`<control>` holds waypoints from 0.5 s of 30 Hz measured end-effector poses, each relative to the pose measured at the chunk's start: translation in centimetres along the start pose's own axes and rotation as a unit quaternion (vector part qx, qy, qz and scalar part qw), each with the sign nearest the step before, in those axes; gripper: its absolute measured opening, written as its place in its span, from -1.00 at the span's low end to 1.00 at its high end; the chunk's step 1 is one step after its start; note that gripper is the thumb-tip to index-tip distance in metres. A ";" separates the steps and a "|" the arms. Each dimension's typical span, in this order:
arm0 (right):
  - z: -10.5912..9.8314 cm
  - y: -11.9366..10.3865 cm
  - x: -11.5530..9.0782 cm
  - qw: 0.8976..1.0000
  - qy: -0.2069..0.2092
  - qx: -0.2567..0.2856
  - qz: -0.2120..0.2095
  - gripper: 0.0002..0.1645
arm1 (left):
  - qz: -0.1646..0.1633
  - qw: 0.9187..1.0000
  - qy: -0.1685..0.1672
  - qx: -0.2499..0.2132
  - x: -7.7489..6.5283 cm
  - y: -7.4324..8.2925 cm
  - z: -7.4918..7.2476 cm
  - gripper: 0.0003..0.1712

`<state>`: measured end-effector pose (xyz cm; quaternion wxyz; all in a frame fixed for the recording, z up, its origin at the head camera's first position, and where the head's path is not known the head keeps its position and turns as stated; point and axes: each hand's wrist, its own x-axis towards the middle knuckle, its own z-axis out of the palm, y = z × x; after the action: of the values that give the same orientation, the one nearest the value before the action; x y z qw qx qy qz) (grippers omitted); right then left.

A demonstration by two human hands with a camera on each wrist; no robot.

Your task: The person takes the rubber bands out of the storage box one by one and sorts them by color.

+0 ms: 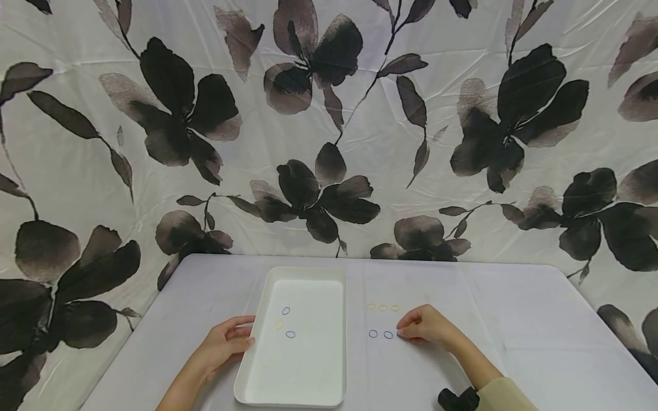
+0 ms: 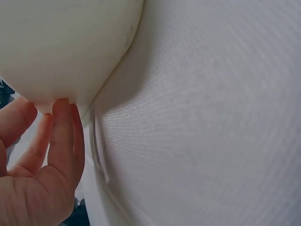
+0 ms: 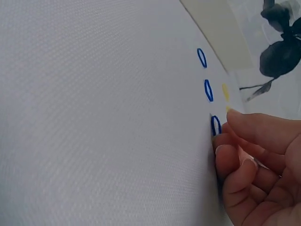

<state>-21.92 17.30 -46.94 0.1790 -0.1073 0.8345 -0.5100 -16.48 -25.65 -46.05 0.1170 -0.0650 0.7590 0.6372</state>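
My left hand [image 1: 221, 345] grips the left side of a white rectangular tray [image 1: 308, 377], thumb at the rim and fingers along the outer wall. In the tray lie two thin blue rubber bands [image 1: 290, 334] and a yellow rubber band [image 1: 279, 325]. To the tray's right, my right hand [image 1: 426, 328] has its fingertips low at the table, pinching a blue rubber band [image 3: 216, 125] at the right end of a blue row. That band is partly hidden by the fingers in the head view. Two blue rubber bands [image 1: 388, 335] lie to its left.
Behind the blue row is a row of three yellow rubber bands [image 1: 382, 307]. A white cloth [image 1: 514, 319] covers the table. A floral sheet [image 1: 401, 142] hangs behind its far edge. Something black [image 1: 458, 399] is near the right sleeve.
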 end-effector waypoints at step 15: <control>-1.7 -2.4 1.4 1.000 0.002 0.009 0.019 -0.76 | -0.010 1.000 0.021 -0.001 -0.1 0.3 0.3 -0.34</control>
<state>-23.89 17.07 -44.37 0.1876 -0.0887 0.8324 -0.5138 -16.45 -25.28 -45.78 0.1077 -0.0859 0.7601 0.6351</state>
